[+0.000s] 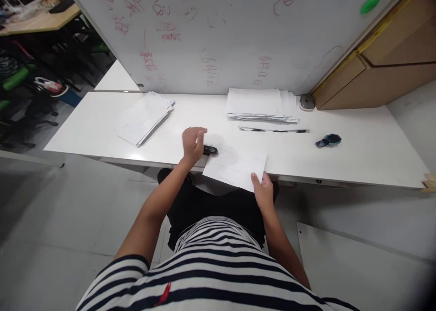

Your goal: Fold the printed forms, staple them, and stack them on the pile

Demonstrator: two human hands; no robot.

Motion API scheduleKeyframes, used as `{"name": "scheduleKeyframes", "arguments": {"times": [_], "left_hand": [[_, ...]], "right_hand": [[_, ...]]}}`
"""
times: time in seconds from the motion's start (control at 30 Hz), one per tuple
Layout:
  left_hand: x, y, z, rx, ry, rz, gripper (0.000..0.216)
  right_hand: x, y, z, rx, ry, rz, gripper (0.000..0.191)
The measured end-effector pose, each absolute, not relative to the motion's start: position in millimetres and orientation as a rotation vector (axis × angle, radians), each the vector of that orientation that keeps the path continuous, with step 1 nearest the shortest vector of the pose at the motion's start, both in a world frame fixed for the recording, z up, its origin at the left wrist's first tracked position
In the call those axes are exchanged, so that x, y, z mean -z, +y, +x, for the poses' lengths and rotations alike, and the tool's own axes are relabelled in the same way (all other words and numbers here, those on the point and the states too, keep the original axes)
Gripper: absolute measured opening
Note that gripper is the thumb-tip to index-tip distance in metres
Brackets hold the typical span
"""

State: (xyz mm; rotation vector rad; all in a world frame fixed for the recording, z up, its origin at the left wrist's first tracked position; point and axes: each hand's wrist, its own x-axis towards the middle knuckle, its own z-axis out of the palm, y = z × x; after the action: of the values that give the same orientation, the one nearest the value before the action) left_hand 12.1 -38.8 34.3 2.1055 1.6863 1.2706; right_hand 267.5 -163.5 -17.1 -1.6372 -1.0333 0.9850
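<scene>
My right hand (264,189) pinches the right edge of white sheets of paper (235,165), thumb on top, and holds them over the table's front edge. The upper left corner of the paper meets the rounded end of a black stapler (210,150). Just left of and above the stapler is my left hand (193,143), its fingers curled in and nothing visible in them. The wrist and hand hide the rest of the stapler, and I cannot tell whether they touch it.
A loose paper pile (145,117) lies at left, a taller paper stack (255,104) at the back. Right of centre are a thin black-and-white strip (274,130) and a dark wristwatch (329,140). A whiteboard (218,38) rises behind the white table (368,161); cardboard boxes (374,79) stand right.
</scene>
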Motion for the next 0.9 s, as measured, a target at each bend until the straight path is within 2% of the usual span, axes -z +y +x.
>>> {"name": "scheduleKeyframes", "arguments": {"times": [0.07, 0.17, 0.3, 0.43, 0.57, 0.7, 0.9], "left_hand": [[-25, -54, -2, -1.302, 1.786, 2.044, 0.049], [-10, -63, -19, -1.046, 1.741, 2.025, 0.052], [0, -55, -31, -0.951, 1.642, 1.825, 0.052], [-3, -56, -27, -0.848, 1.703, 2.002, 0.050], [-3, -64, -18, -0.920, 1.827, 1.980, 0.042], [1, -67, -13, -1.077, 2.136, 1.837, 0.041], [0, -66, -11, -0.941, 2.286, 1.792, 0.035]], "right_hand": [[20, -165, 267, -1.055, -0.991, -1.579, 0.050], [26, -167, 267, -1.103, -0.926, -1.528, 0.053], [27, -167, 269, -1.013, -0.902, -1.557, 0.052], [21, -165, 272, -1.001, -0.912, -1.526, 0.050], [11, -162, 280, -1.098, -0.865, -1.488, 0.051], [-9, -161, 296, -1.062, -0.841, -1.478, 0.050], [-26, -158, 308, -1.276, -0.821, -1.363, 0.050]]}}
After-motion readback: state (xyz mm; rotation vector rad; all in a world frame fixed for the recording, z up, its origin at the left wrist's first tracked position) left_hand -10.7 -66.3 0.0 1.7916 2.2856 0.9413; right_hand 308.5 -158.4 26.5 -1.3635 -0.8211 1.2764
